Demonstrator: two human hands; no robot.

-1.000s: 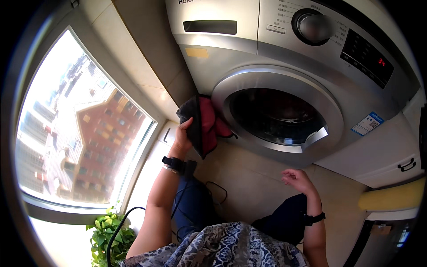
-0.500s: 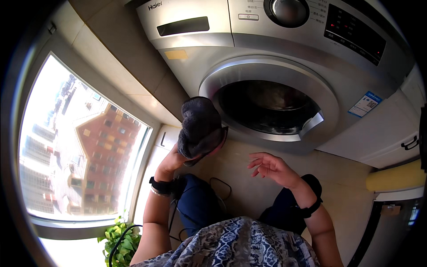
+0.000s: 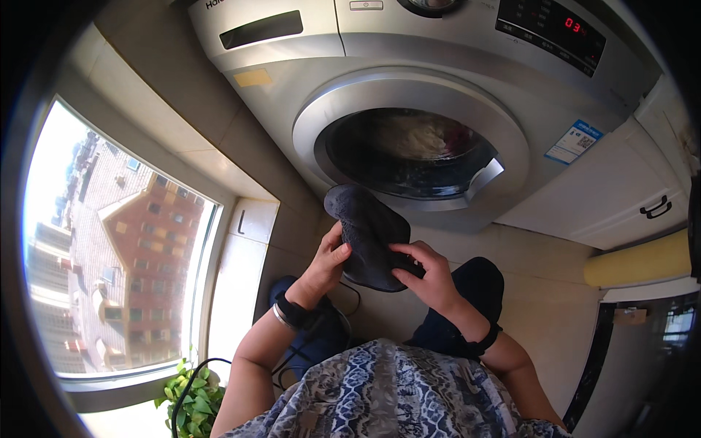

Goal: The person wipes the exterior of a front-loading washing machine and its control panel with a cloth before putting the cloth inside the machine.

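Observation:
A dark grey, soft cloth piece (image 3: 369, 233) with a rounded far end, shaped rather like a mitt or a slipper, hangs above my lap; its exact kind I cannot make out. At its left side my left hand (image 3: 323, 264) grips it, thumb on top. My right hand (image 3: 432, 276) pinches its near right edge between thumb and fingers. Just beyond it stands a silver front-loading washing machine (image 3: 270, 98), its round door (image 3: 504, 131) closed. Behind the glass, pale and reddish laundry (image 3: 423, 139) is visible.
To the left is a bright window (image 3: 124, 255) above a tiled ledge (image 3: 248, 233). A leafy plant (image 3: 196, 398) and a black cable (image 3: 186, 387) are at lower left. White cabinets (image 3: 606, 182), a rolled yellow thing (image 3: 635, 263) and a dark glossy panel (image 3: 642, 350) stand on the right.
My right hand has moved left and taken hold of the cloth piece. My left hand has brought the piece nearer and to the right. The machine's display now shows lit red digits.

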